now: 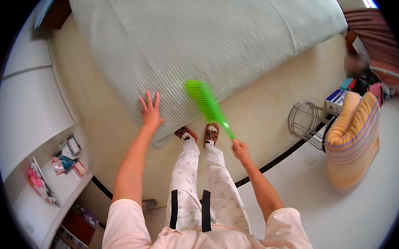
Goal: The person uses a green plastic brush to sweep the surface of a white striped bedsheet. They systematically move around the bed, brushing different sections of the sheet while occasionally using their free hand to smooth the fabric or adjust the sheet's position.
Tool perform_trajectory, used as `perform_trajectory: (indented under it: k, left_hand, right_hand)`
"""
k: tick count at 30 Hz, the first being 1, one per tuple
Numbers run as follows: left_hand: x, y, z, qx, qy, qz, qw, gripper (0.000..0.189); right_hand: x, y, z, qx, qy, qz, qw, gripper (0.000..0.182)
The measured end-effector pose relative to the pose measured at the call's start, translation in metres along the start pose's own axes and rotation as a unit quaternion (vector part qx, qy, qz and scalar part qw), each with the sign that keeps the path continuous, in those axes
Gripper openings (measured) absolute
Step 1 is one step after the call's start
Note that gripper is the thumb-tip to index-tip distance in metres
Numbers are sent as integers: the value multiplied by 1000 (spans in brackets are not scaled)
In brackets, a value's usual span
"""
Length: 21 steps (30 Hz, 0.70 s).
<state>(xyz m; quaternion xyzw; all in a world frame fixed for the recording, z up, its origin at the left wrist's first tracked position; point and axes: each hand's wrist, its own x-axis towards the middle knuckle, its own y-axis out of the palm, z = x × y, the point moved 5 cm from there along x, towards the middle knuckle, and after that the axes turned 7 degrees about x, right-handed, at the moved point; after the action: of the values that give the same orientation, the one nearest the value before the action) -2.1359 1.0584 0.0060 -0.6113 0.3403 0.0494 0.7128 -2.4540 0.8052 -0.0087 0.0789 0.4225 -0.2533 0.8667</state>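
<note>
My right hand [240, 150] grips the thin handle of a bright green bed brush [205, 103]. The brush is blurred, its bristled head over the near corner of the bed, pointing up and to the left; whether the bristles touch the cover is hard to tell. A pale sheet with fine stripes [196, 41] covers the bed and hangs down at the corner. To the left of the brush, my left hand [150, 112] is spread over the sheet near its left edge, fingers apart and holding nothing.
A folded yellow striped quilt [352, 141] rests on a metal-framed stool [306, 120] at the right, beside a box [335, 100]. White shelves [62, 198] holding folded items stand at the left. Slippers [211, 134] are on my feet, close to the bed corner.
</note>
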Motion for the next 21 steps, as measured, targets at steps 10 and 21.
perform_trajectory:
  k: [10, 21]
  left_hand:
    - [-6, 30, 17, 88, 14, 65, 994, 130]
    - [-18, -12, -41, 17, 347, -109, 931, 79]
  right_hand:
    - [-36, 29, 23, 550, 45, -116, 826, 42]
    - [-93, 318, -99, 733, 325, -40, 596, 42]
